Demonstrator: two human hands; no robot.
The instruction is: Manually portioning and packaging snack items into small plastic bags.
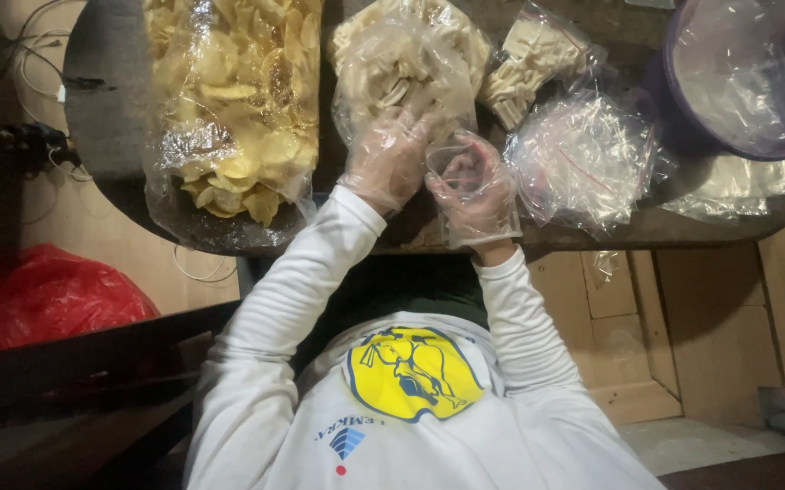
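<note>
The gloved left hand (391, 154) reaches with loose fingers into the open clear bag of pale stick crackers (402, 68) on the dark table (102, 118), while the gloved right hand (474, 186) grips a small clear plastic pouch (454, 161) just beside it, whose mouth is best kept wide and close under the bag.

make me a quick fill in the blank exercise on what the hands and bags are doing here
1. Both hands wear thin clear plastic ____.
2. The left hand reaches into the bag of pale stick snacks, while the right hand holds a small empty ____ open.
3. The big bag of chips on the dark table holds chips of a ____ colour.

Missing words: gloves; bag; yellow
</note>
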